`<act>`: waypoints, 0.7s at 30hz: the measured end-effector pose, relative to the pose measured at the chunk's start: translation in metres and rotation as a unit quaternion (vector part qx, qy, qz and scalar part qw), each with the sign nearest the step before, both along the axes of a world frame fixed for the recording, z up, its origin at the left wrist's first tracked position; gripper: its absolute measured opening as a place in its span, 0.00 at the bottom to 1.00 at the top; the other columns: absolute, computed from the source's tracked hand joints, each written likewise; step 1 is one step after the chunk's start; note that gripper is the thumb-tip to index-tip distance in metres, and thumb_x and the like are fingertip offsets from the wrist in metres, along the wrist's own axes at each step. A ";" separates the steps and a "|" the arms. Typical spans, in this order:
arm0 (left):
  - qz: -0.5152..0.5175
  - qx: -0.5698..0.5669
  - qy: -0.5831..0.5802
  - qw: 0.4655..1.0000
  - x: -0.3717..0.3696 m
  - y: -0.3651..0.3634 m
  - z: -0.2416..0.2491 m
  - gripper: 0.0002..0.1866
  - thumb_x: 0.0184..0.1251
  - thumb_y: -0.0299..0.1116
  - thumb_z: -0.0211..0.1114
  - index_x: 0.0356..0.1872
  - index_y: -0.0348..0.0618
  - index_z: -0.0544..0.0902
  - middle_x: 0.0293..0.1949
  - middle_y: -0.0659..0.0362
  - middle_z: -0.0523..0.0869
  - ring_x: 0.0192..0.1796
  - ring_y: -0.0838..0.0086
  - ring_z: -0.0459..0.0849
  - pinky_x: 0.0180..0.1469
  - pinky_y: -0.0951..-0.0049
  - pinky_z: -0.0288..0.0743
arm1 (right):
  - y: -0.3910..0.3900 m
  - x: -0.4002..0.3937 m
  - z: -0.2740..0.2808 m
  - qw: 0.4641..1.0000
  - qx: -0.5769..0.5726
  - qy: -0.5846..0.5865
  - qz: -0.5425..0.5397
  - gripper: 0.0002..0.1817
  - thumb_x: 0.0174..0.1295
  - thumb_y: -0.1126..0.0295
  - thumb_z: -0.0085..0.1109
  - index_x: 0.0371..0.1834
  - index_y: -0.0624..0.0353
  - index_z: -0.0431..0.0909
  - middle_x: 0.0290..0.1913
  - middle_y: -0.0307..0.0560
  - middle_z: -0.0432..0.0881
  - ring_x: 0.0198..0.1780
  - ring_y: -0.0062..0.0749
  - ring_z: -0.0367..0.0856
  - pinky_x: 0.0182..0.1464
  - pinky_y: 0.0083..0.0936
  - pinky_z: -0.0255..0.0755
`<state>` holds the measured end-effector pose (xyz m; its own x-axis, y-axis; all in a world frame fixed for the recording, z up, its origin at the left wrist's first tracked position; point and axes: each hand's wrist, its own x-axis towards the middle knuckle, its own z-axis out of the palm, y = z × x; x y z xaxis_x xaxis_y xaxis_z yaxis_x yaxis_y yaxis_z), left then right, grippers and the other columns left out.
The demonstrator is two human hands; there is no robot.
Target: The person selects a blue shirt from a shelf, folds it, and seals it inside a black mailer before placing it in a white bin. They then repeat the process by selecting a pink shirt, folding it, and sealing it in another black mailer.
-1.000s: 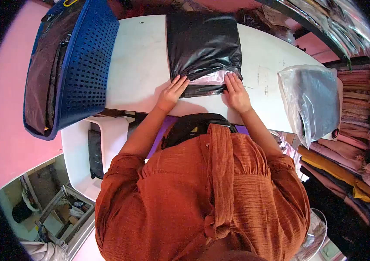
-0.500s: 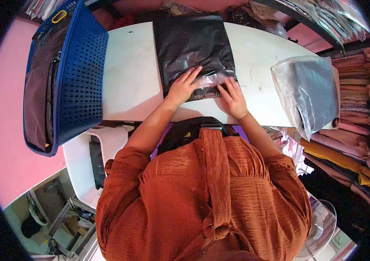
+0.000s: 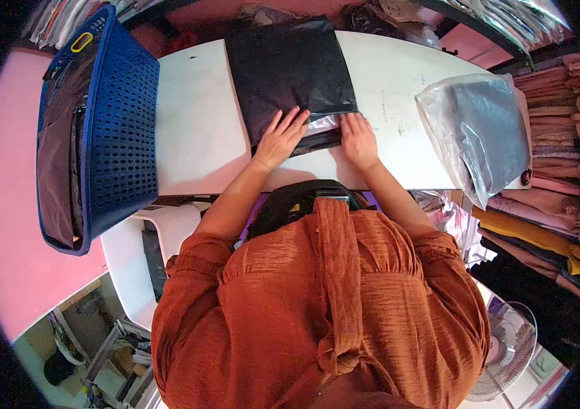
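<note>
A black plastic mailing bag (image 3: 290, 71) lies flat on the white table (image 3: 198, 102) in front of me. Its near end is folded over, and a shiny pale strip (image 3: 323, 125) shows beside the fold. My left hand (image 3: 281, 138) rests on the bag's near left part, fingers stretched and slightly spread. At the near right corner, my right hand (image 3: 359, 142) has its fingers close together and bent over the bag's edge; its thumb is hidden. The bag's contents cannot be seen.
A blue perforated basket (image 3: 123, 126) holding dark packages stands at the table's left. On the right lies a clear plastic bag with grey-blue contents (image 3: 484, 126). Folded clothes (image 3: 556, 157) are stacked beyond it. A fan (image 3: 511, 347) stands low at the right, a white chair (image 3: 123, 262) at the left.
My right hand's spread fingers have come together at the bag's right edge. The pale strip is now partly covered by the fold. The view has shifted slightly.
</note>
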<state>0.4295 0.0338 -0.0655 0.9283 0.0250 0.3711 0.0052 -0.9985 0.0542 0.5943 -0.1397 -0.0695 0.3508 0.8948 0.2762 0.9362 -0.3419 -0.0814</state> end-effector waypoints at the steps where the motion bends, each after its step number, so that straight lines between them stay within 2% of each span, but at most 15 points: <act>1: 0.001 0.001 0.000 1.000 -0.002 -0.001 -0.002 0.18 0.62 0.31 0.54 0.54 0.43 0.75 0.69 0.60 0.65 0.70 0.64 0.63 0.69 0.53 0.57 | 0.002 -0.001 -0.001 1.000 0.001 0.000 0.001 0.23 0.56 0.70 0.49 0.55 0.68 0.72 0.59 0.53 0.72 0.61 0.46 0.69 0.66 0.42 0.60; 3: -0.019 -0.021 0.011 1.000 -0.005 -0.001 -0.003 0.19 0.63 0.31 0.53 0.56 0.43 0.75 0.69 0.60 0.65 0.70 0.63 0.63 0.68 0.53 0.58 | 0.007 -0.004 0.002 0.998 -0.024 -0.017 -0.054 0.23 0.55 0.71 0.50 0.55 0.68 0.72 0.56 0.55 0.72 0.60 0.48 0.69 0.66 0.45 0.59; 4: -0.019 -0.035 0.000 0.999 -0.005 -0.001 -0.001 0.19 0.62 0.29 0.54 0.55 0.39 0.75 0.67 0.57 0.68 0.69 0.62 0.66 0.68 0.56 0.60 | 0.006 -0.007 0.007 0.998 -0.024 -0.016 -0.052 0.23 0.55 0.71 0.50 0.55 0.68 0.72 0.56 0.55 0.72 0.60 0.48 0.69 0.66 0.45 0.59; 7: -0.019 -0.034 -0.005 0.999 -0.004 -0.001 0.000 0.19 0.62 0.29 0.54 0.55 0.39 0.75 0.66 0.57 0.69 0.67 0.63 0.69 0.68 0.58 0.62 | -0.008 -0.021 0.029 1.000 0.012 0.000 -0.020 0.25 0.54 0.73 0.51 0.57 0.68 0.71 0.57 0.55 0.72 0.61 0.48 0.68 0.66 0.47 0.58; 9: -0.014 -0.037 -0.007 0.999 -0.003 -0.001 0.000 0.19 0.62 0.29 0.54 0.54 0.39 0.76 0.66 0.58 0.69 0.67 0.63 0.70 0.67 0.59 0.63 | -0.021 -0.023 0.042 0.993 0.088 0.031 0.070 0.27 0.53 0.73 0.54 0.59 0.69 0.70 0.58 0.56 0.71 0.62 0.50 0.67 0.65 0.48 0.58; 10: -0.012 -0.041 -0.007 0.999 -0.004 -0.001 0.000 0.18 0.62 0.29 0.54 0.54 0.39 0.76 0.66 0.58 0.69 0.66 0.64 0.70 0.67 0.60 0.63 | -0.024 -0.017 0.027 0.977 0.106 0.083 0.163 0.29 0.53 0.69 0.57 0.61 0.67 0.68 0.59 0.57 0.70 0.62 0.53 0.66 0.64 0.49 0.59; 11: -0.010 -0.042 -0.006 0.999 -0.005 -0.001 0.001 0.18 0.62 0.29 0.54 0.54 0.39 0.76 0.66 0.58 0.69 0.66 0.64 0.70 0.67 0.60 0.63 | -0.021 -0.014 0.018 0.977 0.104 0.085 0.164 0.29 0.53 0.69 0.57 0.61 0.67 0.68 0.59 0.57 0.70 0.62 0.53 0.66 0.64 0.49 0.59; 13: -0.021 -0.031 -0.016 0.999 -0.005 -0.001 0.003 0.18 0.61 0.29 0.53 0.52 0.40 0.77 0.66 0.59 0.70 0.66 0.64 0.71 0.66 0.61 0.64 | -0.007 -0.015 0.019 0.981 0.067 0.093 0.156 0.31 0.53 0.62 0.60 0.61 0.61 0.69 0.55 0.58 0.72 0.59 0.53 0.68 0.64 0.49 0.60; 14: -0.022 -0.031 -0.015 0.999 -0.006 -0.002 0.003 0.18 0.61 0.29 0.53 0.52 0.40 0.77 0.66 0.59 0.70 0.66 0.64 0.71 0.66 0.61 0.64 | -0.001 -0.012 0.015 0.988 0.062 0.053 0.134 0.29 0.53 0.56 0.61 0.59 0.56 0.72 0.49 0.55 0.75 0.54 0.52 0.71 0.61 0.47 0.62; 15: -0.027 -0.036 -0.009 0.999 -0.007 -0.001 0.001 0.18 0.61 0.30 0.53 0.52 0.40 0.78 0.65 0.59 0.71 0.66 0.65 0.70 0.67 0.60 0.63 | 0.003 -0.007 0.011 0.989 0.015 0.090 0.116 0.26 0.54 0.54 0.60 0.54 0.55 0.75 0.43 0.52 0.76 0.50 0.49 0.72 0.58 0.46 0.64; 18: -0.039 -0.027 0.010 0.999 -0.012 0.004 -0.007 0.18 0.60 0.30 0.54 0.52 0.41 0.78 0.63 0.59 0.73 0.66 0.64 0.69 0.67 0.58 0.62 | 0.009 -0.002 0.005 0.994 -0.031 0.075 0.079 0.23 0.55 0.54 0.60 0.49 0.56 0.76 0.42 0.51 0.76 0.48 0.48 0.73 0.55 0.43 0.65; 20: -0.044 -0.017 0.023 0.999 -0.017 0.006 -0.013 0.18 0.61 0.31 0.54 0.52 0.41 0.78 0.63 0.59 0.74 0.66 0.64 0.70 0.67 0.58 0.61 | 0.004 0.001 0.011 0.982 -0.033 0.164 0.091 0.21 0.55 0.59 0.60 0.49 0.57 0.77 0.45 0.52 0.77 0.51 0.49 0.73 0.57 0.40 0.65; 21: -0.038 -0.025 0.053 0.998 -0.020 0.006 -0.013 0.20 0.60 0.34 0.56 0.54 0.41 0.77 0.64 0.59 0.73 0.65 0.63 0.69 0.66 0.58 0.60 | -0.004 0.007 0.010 0.981 -0.034 0.165 0.093 0.21 0.55 0.59 0.60 0.49 0.57 0.77 0.45 0.52 0.77 0.51 0.49 0.73 0.57 0.40 0.65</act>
